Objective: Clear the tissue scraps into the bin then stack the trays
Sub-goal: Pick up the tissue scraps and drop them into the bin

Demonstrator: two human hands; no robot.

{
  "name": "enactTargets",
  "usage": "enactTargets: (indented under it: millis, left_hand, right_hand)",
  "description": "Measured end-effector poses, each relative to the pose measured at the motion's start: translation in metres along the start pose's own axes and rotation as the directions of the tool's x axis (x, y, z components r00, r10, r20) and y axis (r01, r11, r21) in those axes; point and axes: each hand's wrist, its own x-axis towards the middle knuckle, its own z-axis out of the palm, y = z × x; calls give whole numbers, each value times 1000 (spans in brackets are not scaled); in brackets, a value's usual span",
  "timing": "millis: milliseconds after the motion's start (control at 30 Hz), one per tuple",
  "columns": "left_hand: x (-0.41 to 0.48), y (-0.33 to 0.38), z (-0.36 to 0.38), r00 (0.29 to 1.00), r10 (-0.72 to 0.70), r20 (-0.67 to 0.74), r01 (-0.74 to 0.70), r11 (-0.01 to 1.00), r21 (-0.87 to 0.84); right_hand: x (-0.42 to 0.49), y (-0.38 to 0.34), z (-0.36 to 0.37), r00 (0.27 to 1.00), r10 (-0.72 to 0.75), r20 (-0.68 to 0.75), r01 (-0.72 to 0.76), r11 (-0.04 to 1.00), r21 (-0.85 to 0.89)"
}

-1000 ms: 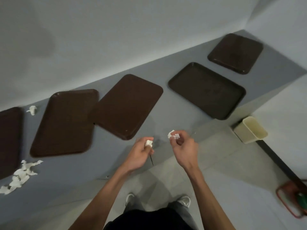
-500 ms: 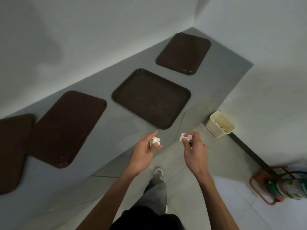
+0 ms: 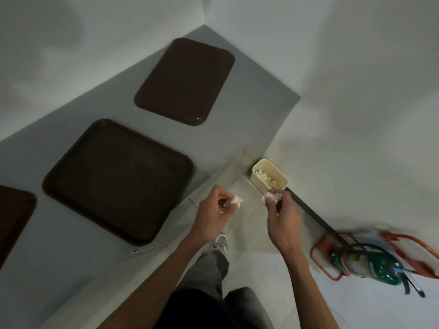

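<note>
Fingers of our left hand [image 3: 213, 216] pinch the left scrap [image 3: 235, 200] — our right hand [image 3: 282, 222] pinches the right scrap [image 3: 272, 197] near the bin [image 3: 257, 184], whose open top faces up, its long side slanting down-right.

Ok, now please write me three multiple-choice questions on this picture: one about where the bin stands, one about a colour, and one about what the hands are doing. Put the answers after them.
1. Where is the bin?
A) on the floor at the end of the counter
B) on top of the counter
C) hanging on the wall

2. What colour are the trays?
A) white
B) dark brown
C) green

3. What are the left hand and right hand doing?
A) hanging open
B) lifting a tray
C) each pinching a tissue scrap

Answers: A, the bin stands on the floor below the counter's corner; B, every tray in view is dark brown; C, a white scrap shows at each hand's fingertips.
</note>
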Motion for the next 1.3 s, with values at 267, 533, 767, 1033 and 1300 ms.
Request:
enactTargets:
  millis: [267,533,767,1033,1300]
  left_hand:
    - [105,15,86,1000,-19,1,19,1000,-7]
    - [206,-48,182,963,-234,-132,226,972,-70]
    - [299,-118,283,912,-349,-215,321,934,-156]
    - [378,-192,345,884,-383,-270,388,921,-34]
    - [440,-226,391,844,-469,-260,495,868,40]
  right_hand:
    - [131,90,-33,984,170,-57,-169,985,28]
    - [254,221,12,934,355,32,-356,930,90]
    - [348,353,62,916,379,133,-377,925,-40]
    - [413,461,125,884,340,322,-236,917,-321]
    - [438,478,123,871,270,411,-132,933,-334]
